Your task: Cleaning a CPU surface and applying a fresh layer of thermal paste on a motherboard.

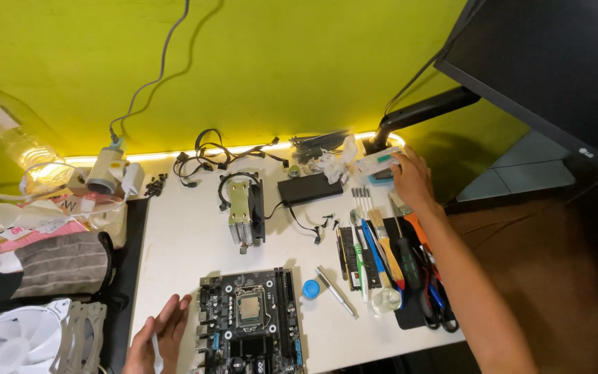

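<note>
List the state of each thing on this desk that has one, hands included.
Motherboard: flat, processor socket uncovered.
Heatsink cooler: lying on its side, off the board.
Monitor: screen dark.
Small blue-capped jar: capped.
Clear bottle: capped, tilted.
White fan: lying flat.
Left hand: fingers spread, holding something thin and white.
Right hand: reaching onto a clear packet.

Your surface (174,242): smooth, matt white. Motherboard (250,322): matt black board, socket of bright metal. Cooler (242,208): bare metal fins, dull sheen. Packet (375,163) at your right hand (410,180): clear, glossy plastic. Folded cloth (60,263): grey, ribbed, soft. Fans (15,336): white, smooth plastic. Bottle (5,131): clear, shiny plastic.
</note>
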